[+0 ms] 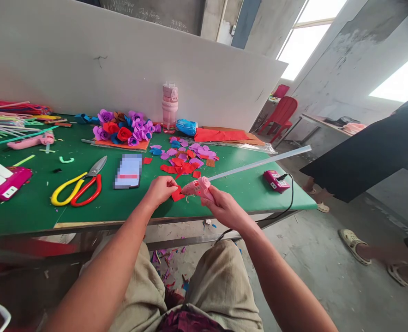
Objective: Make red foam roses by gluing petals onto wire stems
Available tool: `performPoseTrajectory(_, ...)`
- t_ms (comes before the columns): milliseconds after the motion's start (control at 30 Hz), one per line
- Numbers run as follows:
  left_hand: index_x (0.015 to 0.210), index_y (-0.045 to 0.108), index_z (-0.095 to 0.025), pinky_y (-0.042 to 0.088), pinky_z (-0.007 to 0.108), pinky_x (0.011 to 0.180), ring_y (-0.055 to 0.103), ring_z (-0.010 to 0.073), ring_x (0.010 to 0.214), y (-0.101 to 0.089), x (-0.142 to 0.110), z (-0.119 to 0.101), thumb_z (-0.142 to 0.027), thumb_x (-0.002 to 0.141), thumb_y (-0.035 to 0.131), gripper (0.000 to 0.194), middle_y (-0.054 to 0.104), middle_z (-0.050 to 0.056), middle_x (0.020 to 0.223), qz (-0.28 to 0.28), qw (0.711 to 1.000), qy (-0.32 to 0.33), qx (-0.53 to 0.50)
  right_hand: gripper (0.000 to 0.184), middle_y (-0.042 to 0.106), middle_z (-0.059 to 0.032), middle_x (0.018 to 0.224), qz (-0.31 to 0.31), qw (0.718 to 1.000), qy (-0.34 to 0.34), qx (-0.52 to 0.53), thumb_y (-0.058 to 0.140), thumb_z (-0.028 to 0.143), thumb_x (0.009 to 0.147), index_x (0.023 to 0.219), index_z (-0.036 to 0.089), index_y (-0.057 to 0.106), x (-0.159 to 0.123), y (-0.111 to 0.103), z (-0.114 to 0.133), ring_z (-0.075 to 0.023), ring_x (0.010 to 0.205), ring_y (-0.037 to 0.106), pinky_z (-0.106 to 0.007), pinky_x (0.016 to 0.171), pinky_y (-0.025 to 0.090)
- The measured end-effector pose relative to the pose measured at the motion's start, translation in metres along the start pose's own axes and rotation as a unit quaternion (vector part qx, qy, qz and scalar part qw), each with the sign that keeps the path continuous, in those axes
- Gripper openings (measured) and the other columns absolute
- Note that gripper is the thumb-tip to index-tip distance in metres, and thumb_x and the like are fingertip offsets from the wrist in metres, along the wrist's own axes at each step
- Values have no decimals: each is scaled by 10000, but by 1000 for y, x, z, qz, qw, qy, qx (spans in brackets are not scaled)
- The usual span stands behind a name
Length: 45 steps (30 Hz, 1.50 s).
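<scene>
Near the front edge of the table, my left hand (pixel 160 190) pinches a red paper petal (pixel 178 194) between thumb and fingers. My right hand (pixel 221 205) is wrapped round the handle of a pink hot glue gun (pixel 199 187), whose nozzle points left and meets the petal or lies just over it. From the back of the gun a long translucent glue stick (pixel 259 163) sticks out to the upper right. Just beyond my hands lie loose red, purple and blue petals (pixel 186 159). The fingertips of my right hand are partly hidden behind the gun.
On the green table (pixel 121 214) are scissors (pixel 86 182), a phone (pixel 128 171), paper roses (pixel 124 129), a pink bottle (pixel 170 108) and another glue gun (pixel 33 139). A pink power socket (pixel 276 180) with a black cord sits right. A person (pixel 366 147) stands beyond the table's right end.
</scene>
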<state>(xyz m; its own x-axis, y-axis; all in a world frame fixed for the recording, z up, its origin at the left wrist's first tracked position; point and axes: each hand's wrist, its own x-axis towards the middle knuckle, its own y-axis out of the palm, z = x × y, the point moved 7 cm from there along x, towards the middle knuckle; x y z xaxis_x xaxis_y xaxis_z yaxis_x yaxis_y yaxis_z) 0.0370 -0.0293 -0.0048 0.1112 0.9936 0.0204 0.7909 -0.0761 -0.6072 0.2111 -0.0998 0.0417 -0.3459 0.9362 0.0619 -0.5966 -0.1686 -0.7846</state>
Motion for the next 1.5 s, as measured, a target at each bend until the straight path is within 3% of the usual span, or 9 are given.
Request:
performPoseTrajectory(600, 618, 616, -167, 340, 245, 536, 512, 148, 597, 0, 0, 0, -228, 600, 526, 110, 558, -12, 559, 2, 1000, -1, 3, 230, 427, 35, 628, -9, 1000, -3, 1, 399, 342, 867, 700, 212, 308, -1, 1, -1, -110, 557, 340, -231, 521, 243)
performPoseTrajectory(1500, 618, 621, -167, 348, 249, 549, 511, 147, 592, 1, 1, 2, -243, 609, 532, 118, 569, -10, 557, 2, 1000, 5, 13, 222, 463, 23, 659, 25, 999, -6, -19, 384, 350, 868, 708, 213, 315, 1, 8, 6, -114, 567, 341, -228, 529, 246)
